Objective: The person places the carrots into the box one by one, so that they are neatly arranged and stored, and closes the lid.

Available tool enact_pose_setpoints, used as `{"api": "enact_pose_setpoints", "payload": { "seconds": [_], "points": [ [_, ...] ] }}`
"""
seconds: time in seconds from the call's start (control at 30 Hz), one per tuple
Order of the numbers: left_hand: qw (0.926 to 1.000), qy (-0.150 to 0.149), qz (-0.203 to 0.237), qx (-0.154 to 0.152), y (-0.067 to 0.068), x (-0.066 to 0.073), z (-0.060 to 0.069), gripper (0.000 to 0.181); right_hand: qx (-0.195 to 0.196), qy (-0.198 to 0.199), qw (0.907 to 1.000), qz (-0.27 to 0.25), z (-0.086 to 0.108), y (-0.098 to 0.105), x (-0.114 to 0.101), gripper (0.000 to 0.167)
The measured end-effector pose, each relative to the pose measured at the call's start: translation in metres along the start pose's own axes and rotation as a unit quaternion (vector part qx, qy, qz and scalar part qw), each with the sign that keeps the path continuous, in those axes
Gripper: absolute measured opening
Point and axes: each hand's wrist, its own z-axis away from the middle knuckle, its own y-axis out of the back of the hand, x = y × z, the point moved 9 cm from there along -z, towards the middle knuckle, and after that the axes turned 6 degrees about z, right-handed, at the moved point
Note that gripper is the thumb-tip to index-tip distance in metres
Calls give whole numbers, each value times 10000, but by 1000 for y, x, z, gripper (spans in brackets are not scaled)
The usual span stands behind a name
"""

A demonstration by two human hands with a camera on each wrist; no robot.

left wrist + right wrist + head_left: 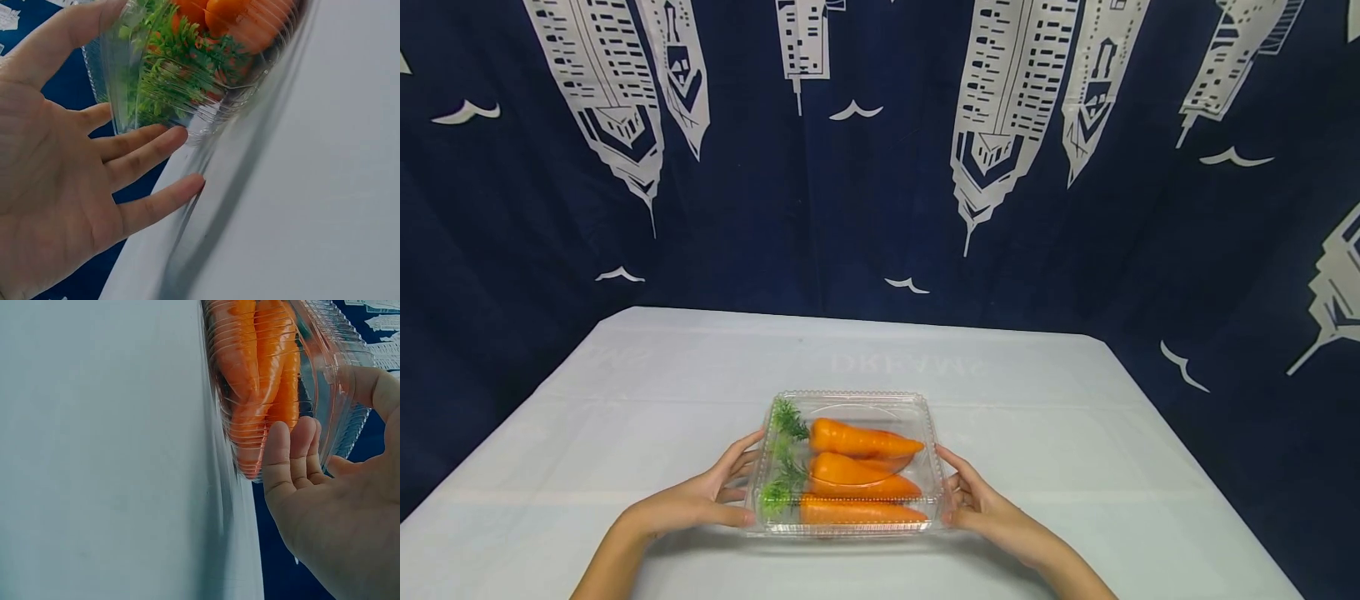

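A clear plastic clamshell container [872, 408] lies in front of me with its lid down, and through it show orange carrots [857, 511] with green leafy tops [777, 497] at the left end. My left hand [700, 497] holds the container's left side, thumb near the front corner and index finger farther back; in the left wrist view its fingers are spread and the little finger points past the container. My right hand [992, 514] grips the right side, thumb at the rim and fingertips against the ribbed wall [234, 419]. Whether the container's base touches the table cannot be told.
A white-covered table [662, 375] spreads around the container, with faint lettering [910, 364] toward its far edge. Behind it hangs a dark blue cloth [880, 200] printed with white buildings and birds.
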Motion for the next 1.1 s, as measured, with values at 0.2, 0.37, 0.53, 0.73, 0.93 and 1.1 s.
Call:
{"api": "enact_pose_setpoints", "payload": {
  "seconds": [0.2, 0.37, 0.53, 0.73, 0.93, 1.1],
  "points": [
    [9997, 69, -118, 223, -2, -2, 5, 86, -163, -86, 9997, -137, 1, -1, 3, 80],
    [9963, -124, 823, -214, -12, 0, 5, 85, -397, 6, 9984, -413, 1, -4, 3, 79],
    [9880, -227, 1459, -453, -19, 1, 6, 86, -520, 212, 9969, -550, 2, -7, 0, 77],
    [9803, -383, 1831, -631, -24, 2, 6, 86, -597, 353, 9960, -563, 1, -9, -1, 76],
    [9740, -534, 2026, -859, -28, 2, 6, 86, -716, 373, 9945, -665, 1, -12, 0, 78],
    [9690, -500, 2204, -1002, -29, -1, 4, 87, -799, 417, 9929, -779, 0, -15, 0, 79]
  ]
}}
